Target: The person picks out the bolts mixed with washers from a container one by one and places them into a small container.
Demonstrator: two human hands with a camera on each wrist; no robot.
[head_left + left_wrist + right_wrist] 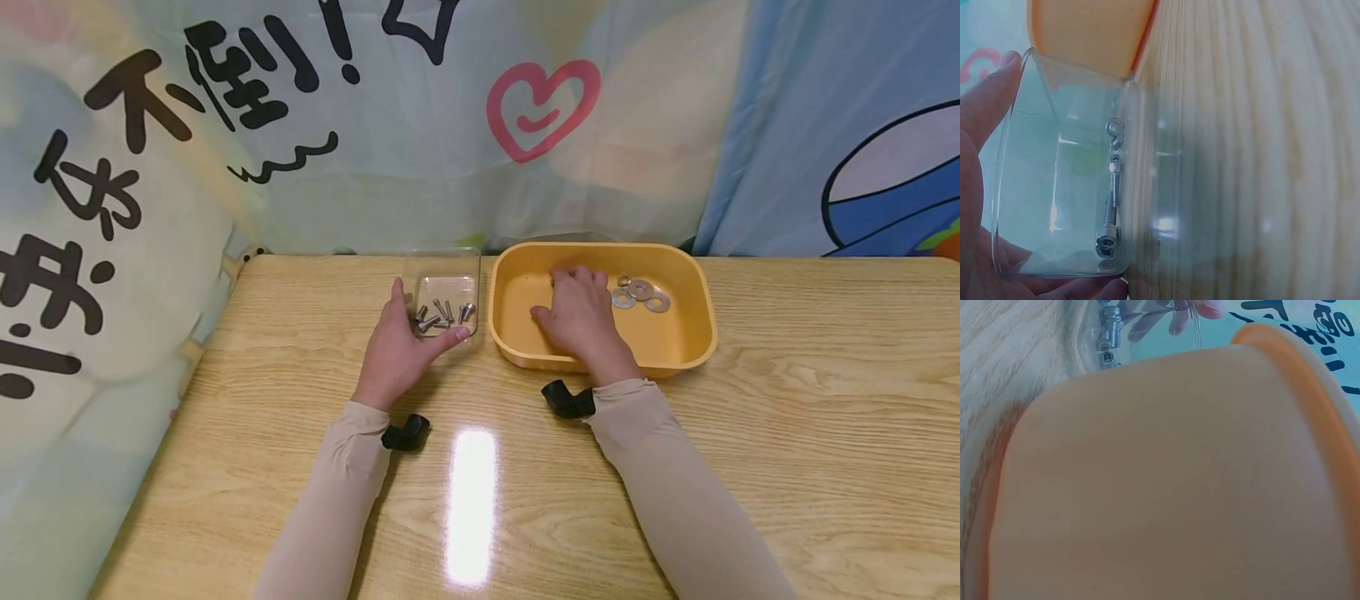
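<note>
My left hand (397, 350) grips a clear plastic box (442, 260) at its left and near sides, the thumb at the near right corner. In the left wrist view the thumb lies at the box's rim, and other fingers are behind its wall. Several metal screws (444, 315) lie on the box floor; socket-head bolts (1108, 234) show through the clear wall. My right hand (585, 317) reaches down into a yellow tray (675, 342), thumb spread apart from the fingers. Its fingertips point to the tray's far side, and their undersides are hidden.
Several flat metal washers (640, 289) lie in the tray, right of my right hand. The box and tray stand side by side near the back edge of the wooden table (517, 483). Behind it hangs a printed cloth (420, 183).
</note>
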